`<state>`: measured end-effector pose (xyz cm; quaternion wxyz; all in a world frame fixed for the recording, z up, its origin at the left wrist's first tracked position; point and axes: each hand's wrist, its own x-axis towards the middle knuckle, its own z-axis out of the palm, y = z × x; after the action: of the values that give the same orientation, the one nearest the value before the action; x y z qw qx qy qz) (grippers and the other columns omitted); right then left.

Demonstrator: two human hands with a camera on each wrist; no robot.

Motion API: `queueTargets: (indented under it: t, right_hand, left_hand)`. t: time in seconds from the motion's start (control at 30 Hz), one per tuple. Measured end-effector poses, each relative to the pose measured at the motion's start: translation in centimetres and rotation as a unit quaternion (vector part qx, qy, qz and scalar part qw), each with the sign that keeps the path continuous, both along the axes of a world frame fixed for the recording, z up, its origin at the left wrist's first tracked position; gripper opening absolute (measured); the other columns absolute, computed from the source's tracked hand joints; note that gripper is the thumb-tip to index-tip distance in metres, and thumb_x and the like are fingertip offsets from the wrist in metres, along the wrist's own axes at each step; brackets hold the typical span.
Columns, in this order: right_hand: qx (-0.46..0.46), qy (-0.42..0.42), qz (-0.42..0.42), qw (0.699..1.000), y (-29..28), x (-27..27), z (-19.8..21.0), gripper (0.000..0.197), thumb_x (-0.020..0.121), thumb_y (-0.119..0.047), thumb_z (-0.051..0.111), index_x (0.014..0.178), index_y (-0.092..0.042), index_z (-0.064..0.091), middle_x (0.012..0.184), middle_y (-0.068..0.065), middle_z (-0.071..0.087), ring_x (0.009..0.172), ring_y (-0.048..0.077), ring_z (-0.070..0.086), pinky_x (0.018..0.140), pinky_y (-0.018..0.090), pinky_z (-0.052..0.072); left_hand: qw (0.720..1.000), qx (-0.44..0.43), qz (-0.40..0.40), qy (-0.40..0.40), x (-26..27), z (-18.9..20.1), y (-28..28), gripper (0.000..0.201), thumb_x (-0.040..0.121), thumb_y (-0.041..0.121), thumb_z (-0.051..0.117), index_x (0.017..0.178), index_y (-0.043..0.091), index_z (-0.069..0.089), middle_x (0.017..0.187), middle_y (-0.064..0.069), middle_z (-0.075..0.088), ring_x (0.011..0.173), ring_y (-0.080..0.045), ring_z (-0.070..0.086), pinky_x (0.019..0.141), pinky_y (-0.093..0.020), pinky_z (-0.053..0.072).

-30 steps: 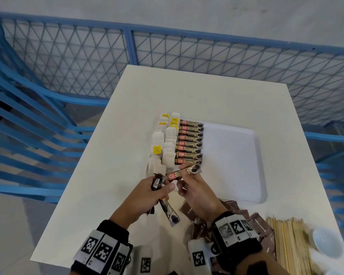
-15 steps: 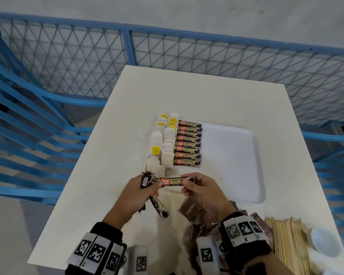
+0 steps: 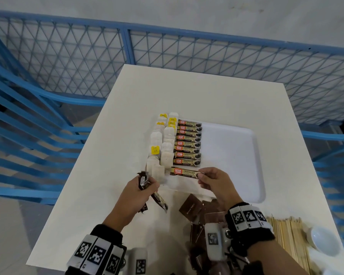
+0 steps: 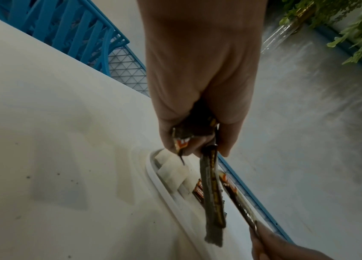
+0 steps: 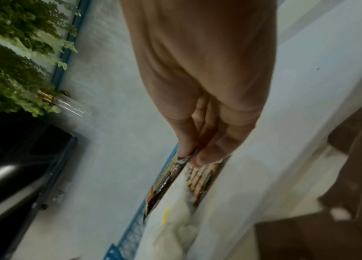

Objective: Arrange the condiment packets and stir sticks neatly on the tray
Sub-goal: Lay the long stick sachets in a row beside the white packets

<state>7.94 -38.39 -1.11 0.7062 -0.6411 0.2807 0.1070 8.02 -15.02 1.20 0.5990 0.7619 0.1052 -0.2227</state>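
Note:
A white tray [image 3: 232, 155] lies on the white table [image 3: 187, 92]. On its left side are two columns of white tea bags [image 3: 163, 147] and a column of several coffee stick packets [image 3: 188, 144]. My right hand [image 3: 213, 180] pinches the right end of one more coffee stick packet [image 3: 184, 172], level just below that column. My left hand [image 3: 136, 190] grips a bunch of coffee stick packets [image 3: 158, 199] near the tray's front left corner; they hang from the fist [image 4: 212, 198]. In the right wrist view the pinched packet [image 5: 164, 183] is blurred.
Brown sugar packets [image 3: 191, 207] lie loose in front of the tray. A bundle of wooden stir sticks [image 3: 288, 237] and a small white bowl [image 3: 324, 241] sit at the front right. Blue chairs [image 3: 28, 124] and a blue mesh fence [image 3: 167, 56] surround the table.
My right hand took one coffee stick packet away from the left hand's bunch and carried it forward and right to the near end of the column. The left hand drew back slightly.

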Motion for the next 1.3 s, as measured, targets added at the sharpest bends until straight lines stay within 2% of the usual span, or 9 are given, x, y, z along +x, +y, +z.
queueTargets:
  t: [0.13, 0.37, 0.6, 0.8, 0.93, 1.0, 1.1, 1.2, 1.3]
  right_hand:
    - [-0.084, 0.024, -0.021, 0.996, -1.3, 1.0, -1.4, 0.014, 0.084, -0.001, 0.064, 0.086, -0.008, 0.053, 0.077, 0.010, 0.064, 0.063, 0.016, 0.060, 0.058, 0.019, 0.053]
    - [-0.184, 0.030, -0.018, 0.982, -0.9, 2.5, -3.3, 0.021, 0.081, -0.007, 0.069, 0.078, -0.016, 0.050, 0.086, 0.014, 0.067, 0.067, 0.020, 0.058, 0.075, 0.034, 0.053]
    - [-0.287, 0.012, 0.025, 0.958, 0.1, 2.9, -3.3, 0.015, 0.082, -0.015, 0.069, 0.085, -0.012, 0.054, 0.072, -0.008, 0.055, 0.071, 0.009, 0.051, 0.059, 0.012, 0.036]
    - [-0.287, 0.004, 0.020, 0.958, 0.5, 3.0, -3.9, 0.011, 0.083, -0.015, 0.068, 0.086, -0.011, 0.057, 0.082, 0.001, 0.061, 0.079, 0.015, 0.055, 0.062, 0.012, 0.038]
    - [-0.295, 0.009, 0.013, 0.955, 0.5, 3.1, -3.7, 0.015, 0.083, -0.019, 0.067, 0.087, -0.013, 0.054, 0.087, 0.003, 0.058, 0.082, 0.017, 0.053, 0.069, 0.021, 0.041]
    - [-0.308, -0.011, 0.018, 0.951, 0.9, 2.9, -3.1, 0.014, 0.085, -0.022, 0.065, 0.089, -0.014, 0.054, 0.093, 0.005, 0.057, 0.082, 0.015, 0.051, 0.065, 0.019, 0.038]
    - [-0.280, -0.042, 0.090, 0.955, 2.0, 2.1, -1.5, 0.013, 0.089, -0.028, 0.059, 0.093, -0.015, 0.058, 0.089, -0.002, 0.060, 0.080, 0.011, 0.053, 0.065, 0.016, 0.038]
    - [-0.162, -0.033, 0.220, 0.962, 3.2, 0.9, 0.5, 0.022, 0.094, -0.037, 0.050, 0.096, -0.017, 0.060, 0.084, -0.008, 0.062, 0.073, 0.008, 0.054, 0.063, 0.014, 0.040]
    - [-0.042, -0.028, 0.252, 0.966, 3.9, 0.0, 1.6, 0.012, 0.092, -0.026, 0.055, 0.090, -0.017, 0.063, 0.079, -0.005, 0.063, 0.066, 0.003, 0.056, 0.058, 0.013, 0.044]
  left_hand:
    - [1.000, 0.000, 0.008, -0.003, -0.1, -0.5, 0.7, 0.012, 0.088, 0.007, 0.060, 0.078, 0.009, 0.055, 0.063, -0.001, 0.046, 0.056, -0.014, 0.039, 0.050, -0.020, 0.036]
    - [1.000, -0.023, 0.011, 0.013, -0.2, -0.9, 0.3, 0.010, 0.090, 0.011, 0.060, 0.081, 0.008, 0.055, 0.055, 0.006, 0.048, 0.055, -0.011, 0.042, 0.047, -0.013, 0.035]
    - [0.999, -0.042, 0.020, 0.013, -0.3, -0.7, 0.2, 0.011, 0.090, 0.011, 0.060, 0.082, 0.006, 0.054, 0.058, 0.003, 0.049, 0.053, -0.010, 0.044, 0.048, -0.011, 0.037]
    - [0.998, -0.052, 0.023, 0.012, -0.5, -0.7, 0.0, 0.011, 0.089, 0.011, 0.061, 0.084, 0.003, 0.056, 0.060, 0.000, 0.049, 0.056, -0.012, 0.045, 0.054, -0.015, 0.041]
    - [0.997, -0.073, 0.029, 0.015, -0.4, -0.5, -0.1, 0.010, 0.089, 0.011, 0.062, 0.084, 0.004, 0.056, 0.064, -0.003, 0.052, 0.062, -0.014, 0.049, 0.063, -0.020, 0.048]
    - [0.996, -0.082, 0.035, 0.017, -0.3, -0.4, -0.2, 0.008, 0.088, 0.010, 0.063, 0.084, 0.005, 0.057, 0.068, -0.003, 0.057, 0.064, -0.013, 0.054, 0.066, -0.020, 0.051]
    - [0.994, -0.090, 0.055, 0.017, -0.1, -0.5, -0.1, 0.007, 0.086, 0.009, 0.065, 0.085, 0.007, 0.058, 0.073, -0.003, 0.061, 0.067, -0.014, 0.058, 0.068, -0.022, 0.051]
    - [0.992, -0.095, 0.080, 0.021, 0.0, -0.6, -0.2, 0.009, 0.084, 0.008, 0.067, 0.084, 0.008, 0.058, 0.076, -0.005, 0.062, 0.069, -0.016, 0.059, 0.071, -0.026, 0.050]
    - [0.991, -0.090, 0.093, 0.020, 0.1, -0.5, -0.2, 0.010, 0.083, 0.005, 0.067, 0.083, 0.009, 0.058, 0.077, -0.005, 0.062, 0.069, -0.017, 0.060, 0.068, -0.023, 0.051]
